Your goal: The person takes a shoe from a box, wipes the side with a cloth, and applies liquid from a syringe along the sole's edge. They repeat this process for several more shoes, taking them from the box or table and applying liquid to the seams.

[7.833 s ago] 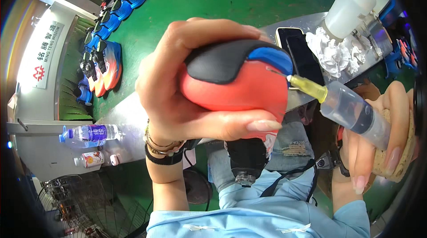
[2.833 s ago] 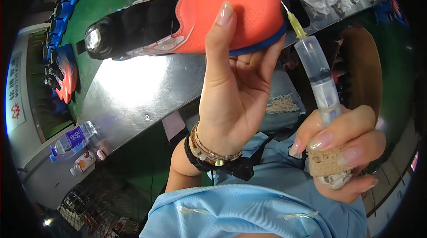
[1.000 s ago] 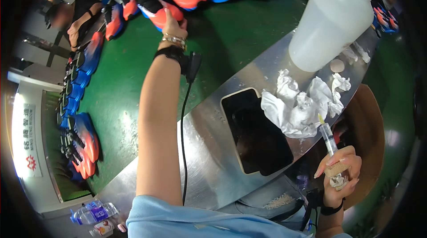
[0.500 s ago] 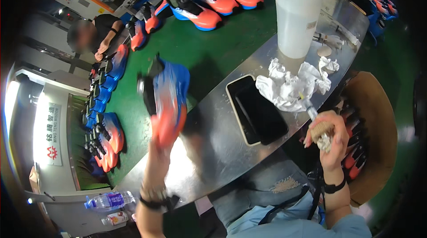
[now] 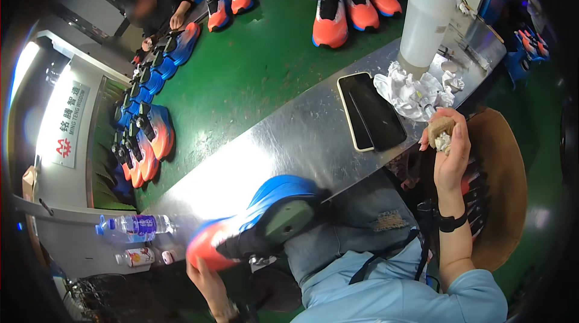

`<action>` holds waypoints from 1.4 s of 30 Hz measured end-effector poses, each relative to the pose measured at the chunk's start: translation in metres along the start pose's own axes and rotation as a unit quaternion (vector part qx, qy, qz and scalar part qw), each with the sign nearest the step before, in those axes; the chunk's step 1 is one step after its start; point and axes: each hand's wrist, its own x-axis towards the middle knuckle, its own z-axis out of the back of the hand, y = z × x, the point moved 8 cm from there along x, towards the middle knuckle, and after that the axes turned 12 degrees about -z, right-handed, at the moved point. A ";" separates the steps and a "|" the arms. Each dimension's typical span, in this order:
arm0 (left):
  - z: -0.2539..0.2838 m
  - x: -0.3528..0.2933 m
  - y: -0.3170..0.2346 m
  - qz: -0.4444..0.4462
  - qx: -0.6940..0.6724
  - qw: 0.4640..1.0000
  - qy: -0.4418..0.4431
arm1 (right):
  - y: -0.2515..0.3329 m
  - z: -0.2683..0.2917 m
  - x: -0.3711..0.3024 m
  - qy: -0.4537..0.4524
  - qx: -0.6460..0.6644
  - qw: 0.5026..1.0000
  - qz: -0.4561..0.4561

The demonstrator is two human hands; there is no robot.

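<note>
My left hand [image 5: 208, 284] grips a blue and coral sneaker [image 5: 280, 189] by its toe, at the near edge of the metal table [image 5: 274, 130]. The sneaker lies tilted on its side, and a dark green plate with a hole shows in its ankle opening. In my right hand [image 5: 452, 157], raised over the table's edge at the right, is a tan brush-like tool [image 5: 441, 131] with a crumpled white wad against it. My fingers hide part of this tool. Crumpled white tissues [image 5: 410, 91] lie just beyond it.
A black phone [image 5: 371, 115] and a translucent white bottle [image 5: 425, 21] are on the table. Several sneakers [image 5: 330, 21] stand on the green surface beyond. A cardboard box [image 5: 503, 190] holds more at right. A water bottle [image 5: 136, 228] lies left. Another person [image 5: 172, 6] works far left.
My left hand has brought the sneaker down and nearer to me, turning it so its opening shows. My right hand still holds the tan tool. The view has shifted.
</note>
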 end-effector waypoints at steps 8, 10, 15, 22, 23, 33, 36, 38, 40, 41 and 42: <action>-0.160 0.085 -0.113 -0.362 -0.028 0.926 0.102 | 0.061 -0.074 -0.041 0.264 0.200 0.944 0.011; -0.203 0.082 -0.139 -0.411 -0.112 0.883 0.197 | 0.085 -0.091 -0.046 0.305 0.248 0.919 0.029; -0.232 0.078 -0.162 -0.485 -0.092 0.825 0.273 | 0.109 -0.113 -0.048 0.389 0.358 0.848 -0.021; -0.252 0.068 -0.171 -0.533 -0.002 0.784 0.320 | 0.099 -0.113 -0.036 0.441 0.441 0.779 -0.067; -0.256 0.065 -0.172 -0.545 -0.013 0.770 0.332 | 0.098 -0.114 -0.035 0.436 0.450 0.776 -0.075; -0.251 0.088 -0.159 -0.464 -0.003 0.840 0.280 | 0.084 -0.114 -0.032 0.376 0.411 0.829 -0.053; -0.253 0.095 -0.156 -0.468 0.039 0.842 0.266 | 0.069 -0.106 -0.025 0.292 0.403 0.864 -0.073; -0.249 0.100 -0.152 -0.446 0.013 0.858 0.254 | 0.060 -0.112 -0.026 0.300 0.382 0.871 -0.076; -0.237 0.109 -0.144 -0.401 -0.045 0.888 0.219 | 0.051 -0.121 -0.031 0.310 0.361 0.876 -0.080; -0.232 0.111 -0.141 -0.427 -0.024 0.885 0.186 | 0.046 -0.123 -0.032 0.312 0.349 0.880 -0.083; -0.233 0.113 -0.138 -0.423 -0.022 0.886 0.190 | 0.041 -0.125 -0.034 0.314 0.336 0.884 -0.085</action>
